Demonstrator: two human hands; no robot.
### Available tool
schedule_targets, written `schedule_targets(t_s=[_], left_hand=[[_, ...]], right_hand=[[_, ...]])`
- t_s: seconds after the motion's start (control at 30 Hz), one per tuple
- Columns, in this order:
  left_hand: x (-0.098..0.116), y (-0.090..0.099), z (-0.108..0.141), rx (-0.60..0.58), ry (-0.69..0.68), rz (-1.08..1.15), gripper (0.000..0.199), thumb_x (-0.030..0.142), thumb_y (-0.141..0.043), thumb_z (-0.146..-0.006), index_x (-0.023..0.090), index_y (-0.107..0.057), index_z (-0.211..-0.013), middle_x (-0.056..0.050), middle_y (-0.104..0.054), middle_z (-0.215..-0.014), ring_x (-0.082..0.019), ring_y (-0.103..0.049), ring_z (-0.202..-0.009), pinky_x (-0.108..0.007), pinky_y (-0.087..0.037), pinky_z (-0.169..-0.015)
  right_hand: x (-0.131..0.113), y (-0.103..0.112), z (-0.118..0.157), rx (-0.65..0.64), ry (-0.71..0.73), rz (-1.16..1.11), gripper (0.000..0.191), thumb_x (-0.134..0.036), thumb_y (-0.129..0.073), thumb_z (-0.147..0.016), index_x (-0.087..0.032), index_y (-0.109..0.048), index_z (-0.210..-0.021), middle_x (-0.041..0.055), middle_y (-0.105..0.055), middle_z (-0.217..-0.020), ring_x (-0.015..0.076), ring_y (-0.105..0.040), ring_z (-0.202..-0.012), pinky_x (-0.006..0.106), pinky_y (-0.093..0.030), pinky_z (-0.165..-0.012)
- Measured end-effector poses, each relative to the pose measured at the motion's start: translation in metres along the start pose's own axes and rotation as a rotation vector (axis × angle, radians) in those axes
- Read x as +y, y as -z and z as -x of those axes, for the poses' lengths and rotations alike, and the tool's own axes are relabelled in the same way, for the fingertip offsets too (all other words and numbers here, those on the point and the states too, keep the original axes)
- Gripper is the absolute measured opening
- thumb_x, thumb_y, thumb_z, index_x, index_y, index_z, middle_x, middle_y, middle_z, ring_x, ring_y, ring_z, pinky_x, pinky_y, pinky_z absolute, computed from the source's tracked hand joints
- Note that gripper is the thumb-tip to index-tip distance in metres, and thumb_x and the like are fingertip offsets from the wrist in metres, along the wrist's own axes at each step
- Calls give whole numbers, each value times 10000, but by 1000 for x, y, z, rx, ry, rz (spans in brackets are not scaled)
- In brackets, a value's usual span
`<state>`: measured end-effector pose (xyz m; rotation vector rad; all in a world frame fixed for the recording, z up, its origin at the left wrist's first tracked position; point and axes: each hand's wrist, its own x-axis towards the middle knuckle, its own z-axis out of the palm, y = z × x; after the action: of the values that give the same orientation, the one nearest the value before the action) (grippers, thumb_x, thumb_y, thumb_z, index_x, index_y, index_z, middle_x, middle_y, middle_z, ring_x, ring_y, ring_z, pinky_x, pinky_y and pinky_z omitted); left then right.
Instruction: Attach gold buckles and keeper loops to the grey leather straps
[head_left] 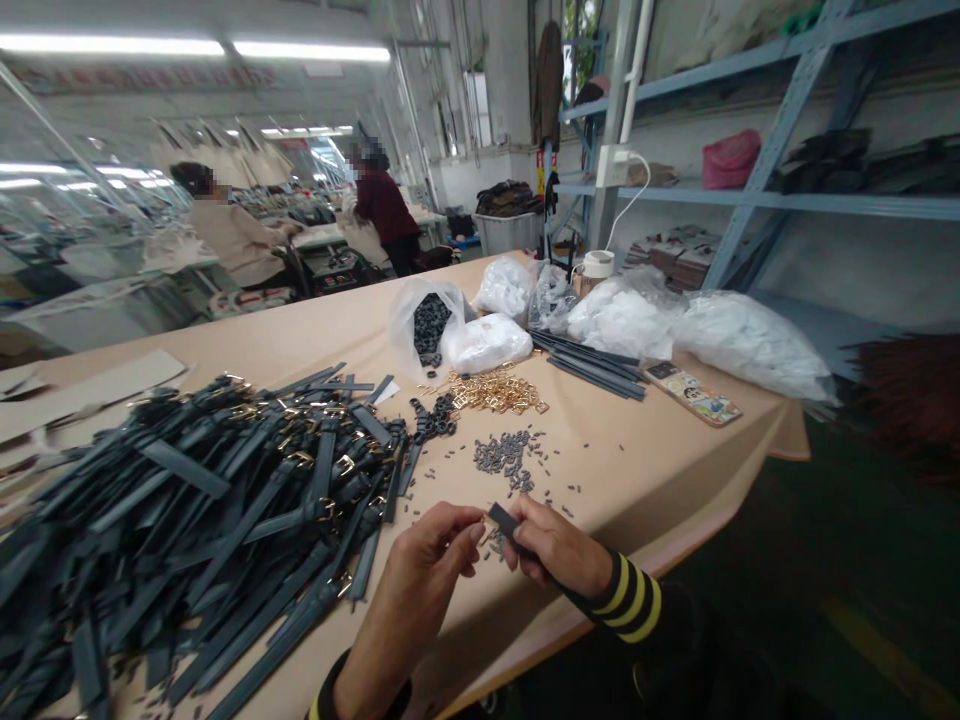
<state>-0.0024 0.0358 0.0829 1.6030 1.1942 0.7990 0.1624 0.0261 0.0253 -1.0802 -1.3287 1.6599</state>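
Note:
My right hand is closed around a dark strap, whose end sticks out toward my left hand. The left thumb and fingertips pinch close beside that strap end; a small gold-coloured bit shows there, possibly a buckle, too small to make out. Just beyond the hands lies a scatter of small dark pieces. Behind it sit a heap of gold buckles and a cluster of black loops. A large pile of dark straps with gold buckles spreads to the left of my left hand.
On the tan-covered table stand an open bag of black loops, several white plastic bags, a bundle of dark strips and a phone. Blue shelves rise at right. Two people are in the background.

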Motion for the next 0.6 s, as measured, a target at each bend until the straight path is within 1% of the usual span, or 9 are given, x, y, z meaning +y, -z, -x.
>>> schedule_targets(t_s=[0.07, 0.17, 0.23, 0.33, 0.4, 0.47, 0.53, 0.6], left_hand=[[-3, 0, 2, -1, -2, 23, 149, 272, -571, -752, 164, -654, -813, 17, -553, -621, -98, -514, -524, -211, -435, -500], [-10, 0, 2, 16, 40, 125, 173, 300, -588, -744, 157, -643, -824, 21, -550, -587, -99, -508, -508, -211, -430, -480], [-16, 0, 1, 5, 98, 201, 183, 304, -602, -739, 142, -641, -814, 21, -546, -547, -91, -493, -492, -197, -408, -465], [-24, -1, 0, -67, 184, 350, 180, 295, -602, -753, 127, -644, -804, 16, -544, -534, -65, -458, -483, -169, -365, -459], [-29, -4, -1, -99, 248, 490, 177, 294, -612, -748, 125, -640, -794, 16, -540, -551, -51, -438, -481, -155, -341, -446], [-33, -8, -3, -109, 303, 596, 181, 296, -631, -732, 119, -632, -769, 15, -536, -568, -41, -419, -471, -145, -320, -429], [-36, -13, -3, -110, 324, 630, 186, 294, -641, -723, 110, -624, -746, 15, -532, -572, -36, -405, -462, -142, -310, -421], [-38, -16, -3, -98, 326, 625, 182, 286, -645, -721, 108, -618, -747, 18, -533, -574, -33, -401, -458, -141, -308, -421]], right_hand=[[2, 0, 3, -47, 32, 22, 38, -185, -436, -809, -157, -451, -789, -11, -582, -685, 47, -462, -442, 160, -355, -427], [2, 2, 6, -143, 100, -26, 122, -256, -497, -814, -139, -517, -841, 25, -599, -799, 69, -546, -550, 195, -426, -535], [4, 4, 7, -188, 112, -80, 181, -309, -509, -821, -135, -533, -867, 35, -603, -813, 70, -553, -549, 204, -436, -548], [7, 7, 5, -229, 117, -123, 213, -338, -529, -816, -132, -542, -870, 41, -610, -807, 68, -554, -532, 200, -435, -532], [9, 8, 2, -218, 141, -124, 215, -337, -529, -818, -129, -546, -873, 45, -609, -810, 68, -554, -534, 196, -432, -524], [11, 8, 0, -164, 158, -109, 210, -329, -525, -818, -128, -541, -874, 40, -604, -794, 62, -537, -510, 182, -414, -489], [11, 7, -2, -102, 152, -76, 186, -308, -523, -812, -129, -530, -863, 26, -597, -758, 51, -506, -469, 166, -384, -444], [10, 7, -2, -74, 117, -24, 139, -266, -514, -807, -133, -524, -847, 13, -593, -730, 41, -480, -438, 155, -363, -416]])
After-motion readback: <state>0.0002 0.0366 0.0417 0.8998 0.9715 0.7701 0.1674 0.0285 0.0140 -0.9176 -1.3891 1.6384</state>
